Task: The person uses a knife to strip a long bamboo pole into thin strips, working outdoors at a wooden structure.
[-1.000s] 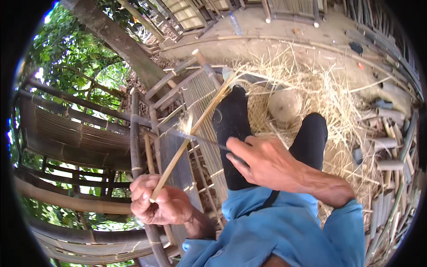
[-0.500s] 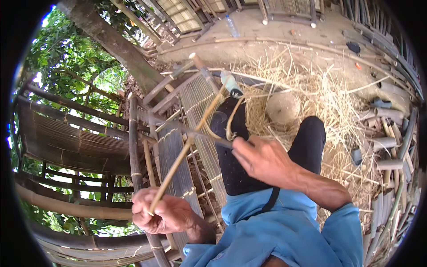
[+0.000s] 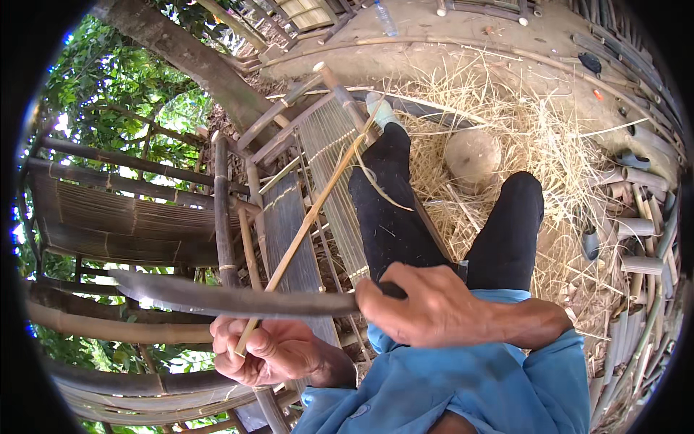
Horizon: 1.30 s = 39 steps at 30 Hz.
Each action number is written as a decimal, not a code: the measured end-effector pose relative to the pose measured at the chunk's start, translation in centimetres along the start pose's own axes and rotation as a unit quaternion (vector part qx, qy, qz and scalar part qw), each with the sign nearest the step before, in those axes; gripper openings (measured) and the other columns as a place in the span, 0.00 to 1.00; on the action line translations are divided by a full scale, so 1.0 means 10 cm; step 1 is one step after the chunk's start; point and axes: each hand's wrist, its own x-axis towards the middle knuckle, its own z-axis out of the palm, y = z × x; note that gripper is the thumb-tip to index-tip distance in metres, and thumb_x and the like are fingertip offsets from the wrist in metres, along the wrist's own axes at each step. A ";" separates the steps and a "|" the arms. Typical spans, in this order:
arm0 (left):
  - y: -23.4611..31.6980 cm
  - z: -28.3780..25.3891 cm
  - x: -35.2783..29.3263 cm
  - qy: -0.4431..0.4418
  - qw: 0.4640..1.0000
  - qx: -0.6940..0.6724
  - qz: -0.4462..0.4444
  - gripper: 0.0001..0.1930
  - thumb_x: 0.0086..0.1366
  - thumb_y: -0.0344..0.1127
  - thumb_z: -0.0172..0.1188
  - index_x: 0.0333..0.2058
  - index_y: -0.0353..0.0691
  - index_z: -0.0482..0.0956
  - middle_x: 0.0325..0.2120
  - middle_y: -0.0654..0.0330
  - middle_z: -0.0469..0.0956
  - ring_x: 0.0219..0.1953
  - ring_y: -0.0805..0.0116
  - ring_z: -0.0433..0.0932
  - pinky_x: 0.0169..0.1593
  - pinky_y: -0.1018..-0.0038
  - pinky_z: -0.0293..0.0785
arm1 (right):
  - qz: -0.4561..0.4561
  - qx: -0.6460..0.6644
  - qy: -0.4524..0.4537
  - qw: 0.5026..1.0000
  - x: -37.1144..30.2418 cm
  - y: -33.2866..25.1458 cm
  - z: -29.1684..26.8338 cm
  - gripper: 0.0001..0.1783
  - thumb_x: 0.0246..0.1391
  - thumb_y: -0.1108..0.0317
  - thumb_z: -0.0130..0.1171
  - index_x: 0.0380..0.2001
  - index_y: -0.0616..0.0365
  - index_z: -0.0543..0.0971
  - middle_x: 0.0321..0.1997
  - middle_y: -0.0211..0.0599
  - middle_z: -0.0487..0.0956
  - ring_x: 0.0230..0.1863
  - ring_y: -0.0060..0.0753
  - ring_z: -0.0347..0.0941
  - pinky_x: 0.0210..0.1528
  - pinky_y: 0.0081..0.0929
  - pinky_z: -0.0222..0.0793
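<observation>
I'd lay the knife (image 3: pixel 217 298) shallow along the pale strip (image 3: pixel 318 206), light even stroke, edge clear of the left hand (image 3: pixel 267 352). Left hand pinches the strip's near end; right hand (image 3: pixel 434 304) grips the knife's handle. Strip slants forward from left hand to the left foot (image 3: pixel 383 112); knife crosses over it, contact unclear.

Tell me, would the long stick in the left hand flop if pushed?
The long stick probably wouldn't flop much: it runs nearly straight out from the left hand. It's likely light, being so slim, and a hard push might bend it.
</observation>
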 end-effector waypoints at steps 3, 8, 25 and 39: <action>-0.04 -0.06 0.03 -0.014 1.000 -0.018 -0.011 0.12 0.64 0.32 0.71 0.39 0.39 0.75 0.34 0.62 0.77 0.40 0.67 0.72 0.44 0.70 0.73 | 0.081 -0.022 -0.004 0.996 0.04 0.30 0.16 0.09 0.57 0.69 0.65 0.36 0.56 0.74 0.21 0.37 0.70 0.16 0.39 0.71 0.14 0.35 0.69; 0.03 -0.05 0.04 0.016 0.999 -0.033 -0.021 0.15 0.63 0.33 0.72 0.32 0.42 0.69 0.30 0.63 0.75 0.38 0.66 0.72 0.45 0.72 0.71 | 0.036 0.014 -0.013 0.999 0.00 0.13 0.09 0.11 0.56 0.67 0.67 0.37 0.56 0.75 0.21 0.37 0.71 0.16 0.38 0.71 0.13 0.37 0.69; -0.09 -0.34 0.02 -0.022 0.998 -0.052 -0.022 0.11 0.60 0.27 0.72 0.35 0.43 0.76 0.33 0.62 0.79 0.40 0.66 0.72 0.47 0.70 0.72 | 0.246 -0.150 -0.092 0.953 -0.20 1.10 0.16 0.12 0.62 0.67 0.57 0.45 0.59 0.70 0.24 0.55 0.78 0.25 0.60 0.79 0.22 0.51 0.73; -0.17 -0.33 0.02 -0.070 0.997 -0.040 -0.006 0.12 0.62 0.33 0.72 0.39 0.42 0.77 0.30 0.63 0.77 0.35 0.67 0.73 0.38 0.72 0.74 | 0.049 -0.028 0.012 0.998 0.05 0.59 0.32 0.09 0.58 0.69 0.63 0.36 0.56 0.72 0.19 0.40 0.71 0.16 0.40 0.72 0.13 0.36 0.69</action>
